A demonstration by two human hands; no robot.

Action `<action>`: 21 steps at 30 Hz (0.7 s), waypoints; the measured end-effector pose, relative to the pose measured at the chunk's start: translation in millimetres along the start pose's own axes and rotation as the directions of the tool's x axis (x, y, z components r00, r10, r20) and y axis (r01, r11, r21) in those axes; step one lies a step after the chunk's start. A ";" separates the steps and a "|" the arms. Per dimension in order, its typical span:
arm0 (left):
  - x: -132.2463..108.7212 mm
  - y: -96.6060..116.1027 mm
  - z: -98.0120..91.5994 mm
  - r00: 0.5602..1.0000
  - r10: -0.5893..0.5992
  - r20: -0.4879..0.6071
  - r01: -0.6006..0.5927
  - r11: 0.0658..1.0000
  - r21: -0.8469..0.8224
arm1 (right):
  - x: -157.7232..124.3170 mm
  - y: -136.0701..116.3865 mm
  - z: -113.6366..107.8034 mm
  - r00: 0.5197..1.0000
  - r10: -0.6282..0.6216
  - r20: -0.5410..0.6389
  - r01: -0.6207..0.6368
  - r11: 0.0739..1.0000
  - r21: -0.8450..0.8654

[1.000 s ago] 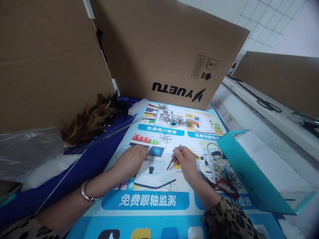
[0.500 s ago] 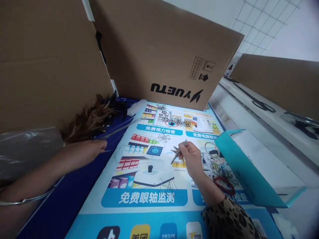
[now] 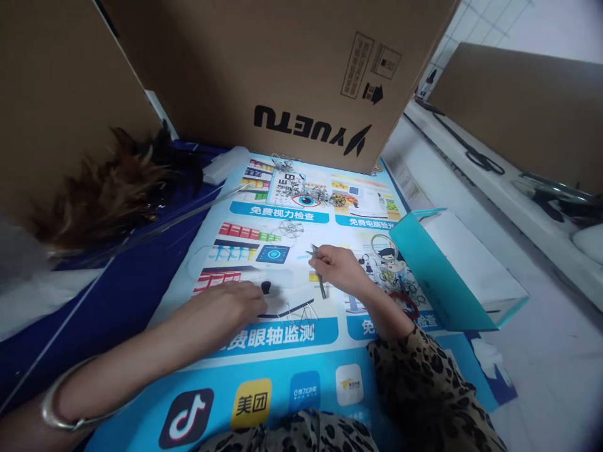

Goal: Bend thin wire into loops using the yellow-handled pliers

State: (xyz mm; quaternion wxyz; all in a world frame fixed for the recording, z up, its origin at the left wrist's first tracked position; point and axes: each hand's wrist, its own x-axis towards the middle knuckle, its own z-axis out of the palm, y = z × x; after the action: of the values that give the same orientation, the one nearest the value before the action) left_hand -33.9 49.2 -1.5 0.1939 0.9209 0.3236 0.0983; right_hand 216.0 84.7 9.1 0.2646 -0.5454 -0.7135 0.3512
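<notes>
My right hand [image 3: 340,270] is closed on thin metal tweezers [image 3: 318,275] over the printed poster [image 3: 282,351] that covers the table. My left hand [image 3: 226,311] lies on the poster near its lower middle, fingers curled down beside a small bunch of thin wire pieces [image 3: 301,312]; what its fingertips hold is hidden. A silver bangle [image 3: 61,408] sits on my left wrist. More small wire shapes [image 3: 325,196] lie scattered at the poster's far end.
A big cardboard box marked YUETU [image 3: 282,75] stands behind the poster. A feather duster [image 3: 103,194] lies at the left on blue cloth. A teal folder with white sheet [image 3: 452,270] is at the right, with tangled wires and a red ring [image 3: 409,301] beside it.
My left hand came back from the feather duster side to the poster's lower middle. My right hand drew slightly nearer with the tweezers. The view tilted downward.
</notes>
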 end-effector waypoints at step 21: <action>7.4 9.8 20.0 0.969 0.247 -0.006 -0.247 0.968 -0.039 | -1.6 0.5 17.7 0.989 -0.081 0.124 0.086 0.996 -0.039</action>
State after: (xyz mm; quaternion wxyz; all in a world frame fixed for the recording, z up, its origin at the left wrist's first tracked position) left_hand -16.6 41.0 -15.1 0.1979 0.9500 0.2044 0.1287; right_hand 203.3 79.5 -2.2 0.2226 -0.4982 -0.7582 0.3568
